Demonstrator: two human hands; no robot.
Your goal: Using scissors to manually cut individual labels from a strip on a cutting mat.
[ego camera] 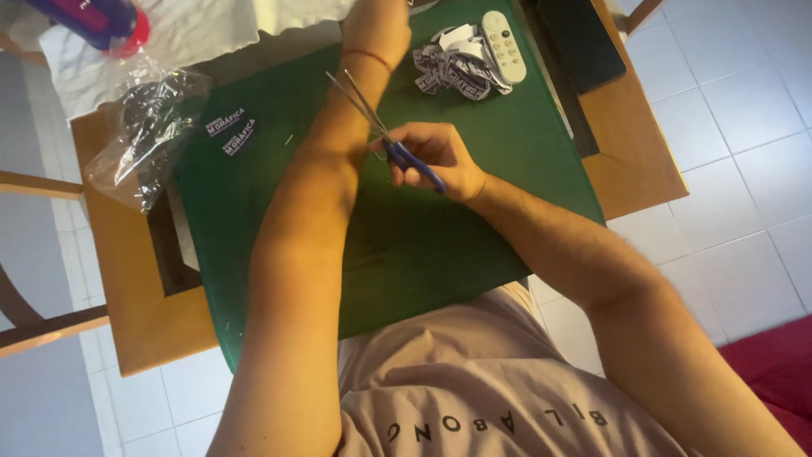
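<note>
My right hand (440, 158) grips blue-handled scissors (376, 127) over the middle of a green cutting mat (507, 144); the blades point up-left and cross in front of my left forearm. My left hand (378, 25) reaches to the far edge of the mat, mostly cut off by the frame's top, so what it holds is hidden. A red thread circles its wrist. A pile of cut printed paper scraps (452, 61) lies at the mat's far right, touching a white remote control (503, 46).
Two small printed labels (230, 131) lie on the mat's left part. A crumpled clear plastic bag (144, 135) sits at the table's left edge, white paper (169, 38) behind it. A dark flat object (579, 38) lies far right. The wooden table (643, 161) stands on white floor tiles.
</note>
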